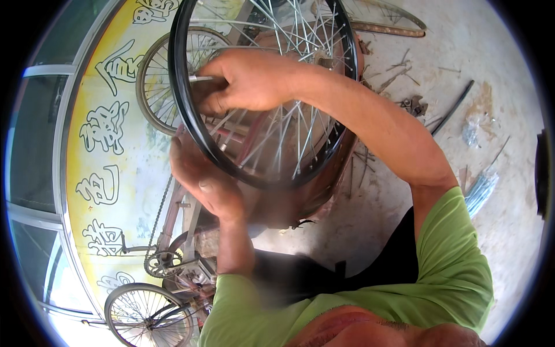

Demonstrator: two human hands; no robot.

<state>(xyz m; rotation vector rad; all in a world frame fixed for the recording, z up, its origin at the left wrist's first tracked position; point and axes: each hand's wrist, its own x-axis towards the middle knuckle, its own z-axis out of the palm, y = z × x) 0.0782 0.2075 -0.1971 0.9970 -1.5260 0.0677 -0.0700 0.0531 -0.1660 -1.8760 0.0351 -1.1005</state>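
Note:
A bicycle wheel with a black rim point(178, 87) and silver spokes stands tilted in front of me. My left hand point(208, 179) cups the lower left of the rim from outside, its fingertips partly hidden behind it. Across the spokes reaches my right arm. My right hand point(248, 81) is inside the wheel by the left part of the rim, fingers closed in a pinch. A small silver piece point(200, 78) shows at its fingertips; I cannot make out what it is. The hub point(324, 59) sits to the right of that hand, with spokes crossing around it.
An old bicycle with a chainring point(163, 263) and a spoked wheel point(149, 317) stands at left, before a yellow-and-white lettered panel point(141, 191). On the concrete floor point(376, 196) lie a black rod point(453, 107), metal scraps point(413, 106), a blue-white bundle point(481, 194) and a rusty rim point(387, 29).

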